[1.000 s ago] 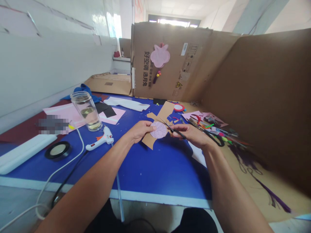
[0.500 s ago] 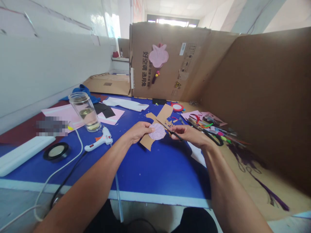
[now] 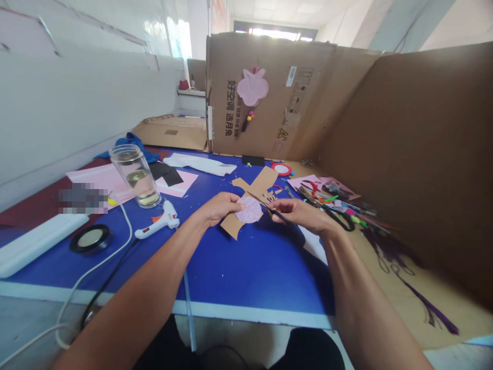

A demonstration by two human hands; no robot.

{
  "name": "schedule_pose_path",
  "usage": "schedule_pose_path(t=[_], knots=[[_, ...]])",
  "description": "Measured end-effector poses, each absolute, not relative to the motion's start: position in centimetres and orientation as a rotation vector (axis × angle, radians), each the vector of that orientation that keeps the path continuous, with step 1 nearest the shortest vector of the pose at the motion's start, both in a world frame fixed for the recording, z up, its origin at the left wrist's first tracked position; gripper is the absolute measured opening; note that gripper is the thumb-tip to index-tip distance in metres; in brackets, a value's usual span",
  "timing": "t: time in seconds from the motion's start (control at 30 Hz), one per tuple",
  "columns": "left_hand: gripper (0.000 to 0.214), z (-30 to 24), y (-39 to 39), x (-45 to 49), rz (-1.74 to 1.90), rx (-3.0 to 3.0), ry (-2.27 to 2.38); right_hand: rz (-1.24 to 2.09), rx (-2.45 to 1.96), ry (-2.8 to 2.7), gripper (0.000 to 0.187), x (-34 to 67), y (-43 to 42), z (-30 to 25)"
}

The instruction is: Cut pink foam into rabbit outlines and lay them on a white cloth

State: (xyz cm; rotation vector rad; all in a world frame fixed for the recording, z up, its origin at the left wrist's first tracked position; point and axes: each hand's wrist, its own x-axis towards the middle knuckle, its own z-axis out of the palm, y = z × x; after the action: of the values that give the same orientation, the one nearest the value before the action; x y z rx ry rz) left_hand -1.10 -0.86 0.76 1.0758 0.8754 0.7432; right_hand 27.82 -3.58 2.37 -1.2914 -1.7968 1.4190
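Lilac paper, round and marked with darker curving lines, formed the disc [image 3: 249, 211] at the centre of the work, above the blue tabletop [image 3: 231, 277]; whether it touched the surface could not be told. The left hand [image 3: 219, 209] pinched it by its left side, thumb on top, while the right hand [image 3: 290, 211] was curled round the black handles of a pair of slim scissors [image 3: 280, 216]. Their blades pointed up and left, along the disc's upper right edge—too small to show whether paper lay between them.

That narrow meeting was the likeliest place for trouble. A blade tilted inward could have nicked the rounded outline, and a loose pinch could have let the disc swivel. The tips aimed past the disc's top, so a long snip with the left fingers moved farther round might have caught skin. Directly behind the disc, a tan paper piece with a curved edge [image 3: 231, 226] looked close enough to be clipped by mistake.

Elsewhere, the white glue gun [image 3: 159, 223] lay near the left forearm; a careless elbow might have knocked it—or, farther left, tipped the lidless clear glass [image 3: 141, 186] of pale yellowish liquid over nearby paper.
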Motion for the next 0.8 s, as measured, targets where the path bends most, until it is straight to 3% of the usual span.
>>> schedule_pose_path(t=[0.8], knots=[[0.022,0.72,-0.77,-1.65,0.681,1.117,0.846,1.452,-1.284,-1.843,0.059,28.04,-3.33,2.17]])
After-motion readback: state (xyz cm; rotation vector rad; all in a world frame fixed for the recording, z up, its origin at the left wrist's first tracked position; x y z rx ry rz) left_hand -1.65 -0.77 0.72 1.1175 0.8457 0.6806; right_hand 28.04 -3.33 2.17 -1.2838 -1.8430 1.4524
